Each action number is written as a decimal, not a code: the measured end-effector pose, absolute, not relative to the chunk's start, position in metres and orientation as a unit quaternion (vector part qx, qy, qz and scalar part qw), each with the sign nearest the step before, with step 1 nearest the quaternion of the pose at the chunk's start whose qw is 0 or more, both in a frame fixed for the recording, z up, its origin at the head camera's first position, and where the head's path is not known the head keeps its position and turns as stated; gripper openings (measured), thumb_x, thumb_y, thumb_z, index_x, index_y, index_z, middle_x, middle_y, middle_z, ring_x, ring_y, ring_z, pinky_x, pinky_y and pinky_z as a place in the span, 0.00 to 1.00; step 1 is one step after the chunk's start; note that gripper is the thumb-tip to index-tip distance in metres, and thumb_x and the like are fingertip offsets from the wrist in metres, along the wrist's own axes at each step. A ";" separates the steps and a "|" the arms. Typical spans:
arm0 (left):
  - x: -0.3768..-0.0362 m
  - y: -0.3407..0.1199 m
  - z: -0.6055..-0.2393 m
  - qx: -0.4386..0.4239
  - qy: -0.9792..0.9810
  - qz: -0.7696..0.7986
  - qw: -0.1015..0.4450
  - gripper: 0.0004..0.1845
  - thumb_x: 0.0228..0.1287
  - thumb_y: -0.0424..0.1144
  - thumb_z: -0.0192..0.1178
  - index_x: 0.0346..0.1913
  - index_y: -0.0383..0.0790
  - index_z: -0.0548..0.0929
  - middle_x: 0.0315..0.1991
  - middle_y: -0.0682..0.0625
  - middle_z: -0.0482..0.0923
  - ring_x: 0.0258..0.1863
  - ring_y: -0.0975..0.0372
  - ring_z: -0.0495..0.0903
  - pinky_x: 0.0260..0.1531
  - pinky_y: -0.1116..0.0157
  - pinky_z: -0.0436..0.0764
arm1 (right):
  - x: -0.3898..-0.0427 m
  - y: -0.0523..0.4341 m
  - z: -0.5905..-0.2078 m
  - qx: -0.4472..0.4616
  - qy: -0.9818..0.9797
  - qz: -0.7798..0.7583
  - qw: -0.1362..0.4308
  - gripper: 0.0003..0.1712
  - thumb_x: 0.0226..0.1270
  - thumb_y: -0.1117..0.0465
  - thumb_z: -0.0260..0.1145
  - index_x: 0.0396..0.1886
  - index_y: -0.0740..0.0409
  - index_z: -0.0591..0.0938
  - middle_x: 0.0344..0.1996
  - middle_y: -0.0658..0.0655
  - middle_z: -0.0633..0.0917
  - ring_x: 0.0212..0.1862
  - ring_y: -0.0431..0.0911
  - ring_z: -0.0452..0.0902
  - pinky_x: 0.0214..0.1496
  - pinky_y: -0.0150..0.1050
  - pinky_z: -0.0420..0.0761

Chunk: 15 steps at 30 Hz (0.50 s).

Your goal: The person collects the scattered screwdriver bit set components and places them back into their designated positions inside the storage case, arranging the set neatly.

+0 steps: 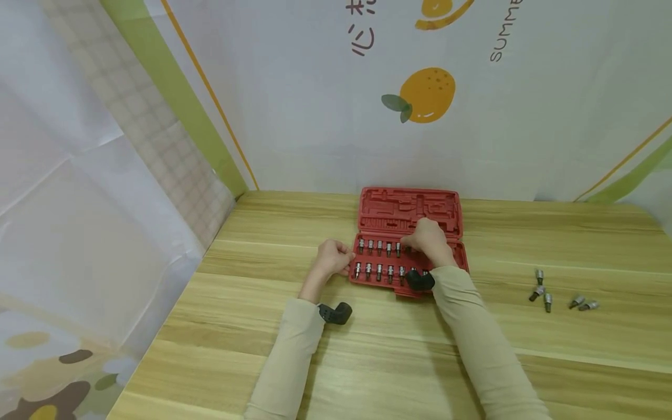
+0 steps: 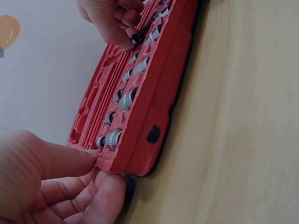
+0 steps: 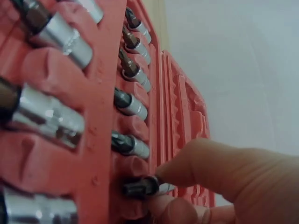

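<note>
The small steel socket bit (image 3: pixel 147 185), pinched by the right hand (image 1: pixel 427 238), sits in the upper row of the open red plastic case (image 1: pixel 409 213) mid-desk. It looks hard, light and slick; grip its knurled body. The left hand (image 1: pixel 332 256) grips the case's nine-o'clock edge. Loose bits (image 1: pixel 546 291) lie at three o'clock. The backdrop reads "SUMME".

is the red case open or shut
Open: the red plastic tool case lies with its lid flat on the wooden table, its rows of silver bit sockets exposed.
</note>
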<state>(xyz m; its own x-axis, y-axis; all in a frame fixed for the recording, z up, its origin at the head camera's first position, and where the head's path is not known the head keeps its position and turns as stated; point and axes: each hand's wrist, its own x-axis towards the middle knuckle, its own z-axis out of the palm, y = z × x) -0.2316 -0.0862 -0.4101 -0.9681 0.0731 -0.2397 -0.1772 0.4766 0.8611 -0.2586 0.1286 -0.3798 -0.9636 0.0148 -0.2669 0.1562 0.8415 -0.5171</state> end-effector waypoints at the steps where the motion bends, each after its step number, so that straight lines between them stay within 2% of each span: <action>1: -0.232 -0.086 -0.410 -0.031 0.850 0.511 0.123 0.06 0.64 0.28 0.57 0.35 0.26 0.81 0.31 0.40 0.82 0.16 0.64 0.75 0.20 0.68 0.83 | -0.258 0.128 -0.380 0.046 0.951 -0.276 0.127 0.16 0.62 0.58 0.64 0.18 0.62 0.79 0.12 0.56 0.78 0.15 0.42 0.65 0.16 0.33 0.63; 6: -0.231 -0.086 -0.411 -0.032 0.849 0.513 0.124 0.06 0.64 0.28 0.56 0.35 0.26 0.81 0.33 0.40 0.82 0.16 0.64 0.75 0.20 0.68 0.83 | -0.257 0.126 -0.379 0.045 0.953 -0.270 0.132 0.16 0.61 0.58 0.65 0.19 0.64 0.80 0.12 0.57 0.79 0.14 0.42 0.66 0.17 0.33 0.64; 15: -0.231 -0.086 -0.411 -0.031 0.850 0.513 0.119 0.06 0.64 0.28 0.57 0.34 0.26 0.81 0.30 0.41 0.82 0.15 0.64 0.75 0.20 0.67 0.84 | -0.259 0.126 -0.377 0.037 0.953 -0.264 0.143 0.17 0.61 0.58 0.66 0.15 0.61 0.78 0.11 0.55 0.77 0.14 0.42 0.64 0.18 0.33 0.64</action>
<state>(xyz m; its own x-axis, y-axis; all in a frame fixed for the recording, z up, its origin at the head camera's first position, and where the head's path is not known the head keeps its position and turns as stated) -0.2309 -0.0858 -0.4107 -0.9700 0.0698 -0.2330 -0.1736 0.4720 0.8643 -0.2590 0.1262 -0.3772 -0.9564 -0.0044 -0.2919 0.1464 0.8578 -0.4927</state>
